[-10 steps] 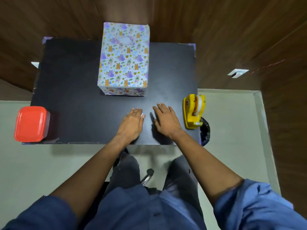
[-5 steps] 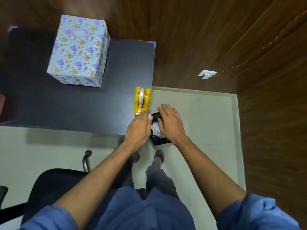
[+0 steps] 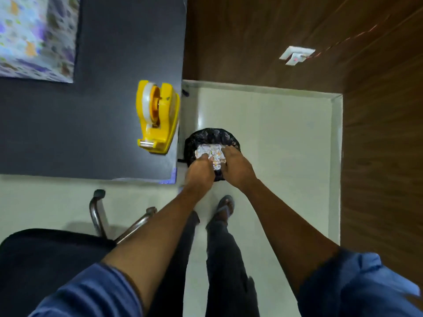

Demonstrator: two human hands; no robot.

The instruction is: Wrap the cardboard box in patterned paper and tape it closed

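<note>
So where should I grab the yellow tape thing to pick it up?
Grip the yellow tape dispenser across its narrow body, thumb on one flat side and fingers on the other, coming from above. It stands upright near the black table's right edge; stay clear of the cutter at its near end.

Both hands, left (image 3: pixel 199 172) and right (image 3: pixel 238 167), reach down together.

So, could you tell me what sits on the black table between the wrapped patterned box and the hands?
In the head view, the yellow plastic tape dispenser stands there, near the table's right edge.
</note>
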